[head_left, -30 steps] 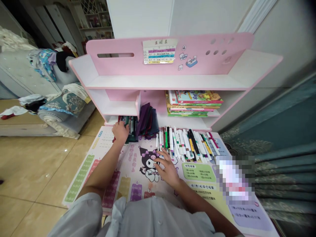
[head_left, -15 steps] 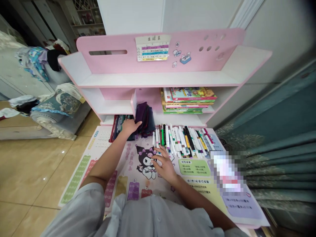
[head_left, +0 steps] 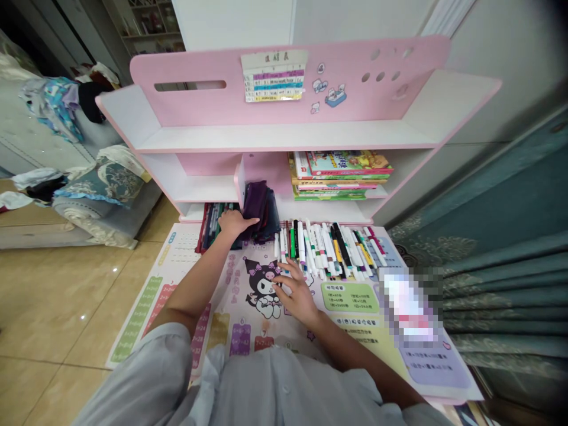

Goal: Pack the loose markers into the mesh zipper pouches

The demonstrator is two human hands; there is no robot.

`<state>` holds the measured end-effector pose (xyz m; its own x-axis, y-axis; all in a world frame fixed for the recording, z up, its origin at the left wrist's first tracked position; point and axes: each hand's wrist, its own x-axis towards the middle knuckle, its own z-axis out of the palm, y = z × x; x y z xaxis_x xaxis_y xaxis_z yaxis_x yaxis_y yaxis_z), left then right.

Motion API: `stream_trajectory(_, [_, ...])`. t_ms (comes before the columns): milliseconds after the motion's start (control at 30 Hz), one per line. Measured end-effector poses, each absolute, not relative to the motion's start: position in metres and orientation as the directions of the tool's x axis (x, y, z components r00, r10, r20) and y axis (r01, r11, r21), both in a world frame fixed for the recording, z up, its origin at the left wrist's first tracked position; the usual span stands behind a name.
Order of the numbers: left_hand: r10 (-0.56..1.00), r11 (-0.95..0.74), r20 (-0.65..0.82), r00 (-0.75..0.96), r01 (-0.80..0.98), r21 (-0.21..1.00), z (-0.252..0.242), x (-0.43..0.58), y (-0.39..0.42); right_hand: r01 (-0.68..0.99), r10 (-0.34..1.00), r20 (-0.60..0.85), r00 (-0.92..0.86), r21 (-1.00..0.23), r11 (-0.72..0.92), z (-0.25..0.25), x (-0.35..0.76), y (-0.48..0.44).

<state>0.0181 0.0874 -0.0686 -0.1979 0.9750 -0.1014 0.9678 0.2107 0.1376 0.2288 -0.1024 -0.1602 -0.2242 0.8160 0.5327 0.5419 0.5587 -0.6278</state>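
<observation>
My left hand (head_left: 234,223) rests on dark mesh pouches (head_left: 208,228) at the back left of the desk, partly under the low shelf. Its thumb is stretched to the right, and the other fingertips are partly hidden. Beside the thumb, more dark purple and navy pouches (head_left: 256,204) lean against the small divider. My right hand (head_left: 296,293) hovers over or rests on the printed desk mat (head_left: 222,296) by the cartoon figure, fingers apart and nothing in them. Just beyond it lies a wide row of markers (head_left: 328,248), mostly white, some black, green and yellow.
A pink and white shelf unit (head_left: 284,136) stands along the desk's back edge. Stacked books (head_left: 339,177) lie in its right compartment. A blurred-out object (head_left: 408,305) is on the desk's right side, near a teal curtain (head_left: 497,254). Clothes cover a sofa (head_left: 102,207) at left.
The view has shifted slightly. My left hand stays on the pouches, its thumb a little farther right; my right hand has hardly moved.
</observation>
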Motion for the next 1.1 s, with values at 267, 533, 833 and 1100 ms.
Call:
stream_trajectory(267, [0.967, 0.246, -0.115, -0.225, 0.944, 0.222, -0.067, 0.023, 0.087, 0.539, 0.827, 0.52, -0.215, -0.643, 0.544, -0.16, 0.228, -0.103])
stream_trajectory(533, [0.963, 0.256, -0.15, -0.222, 0.928, 0.271, -0.065, 0.024, 0.091, 0.542, 0.815, 0.536, -0.221, -0.627, 0.56, -0.159, 0.228, -0.104])
stream_trajectory(833, [0.961, 0.27, -0.05, -0.271, 0.889, 0.37, -0.055, 0.028, 0.082, 0.544, 0.828, 0.514, -0.225, -0.638, 0.544, -0.157, 0.229, -0.104])
stream_trajectory(1100, [0.956, 0.037, 0.255, -0.144, 0.924, 0.381, -0.017, 0.034, 0.013, 0.521, 0.846, 0.502, -0.182, -0.68, 0.516, -0.157, 0.229, -0.103])
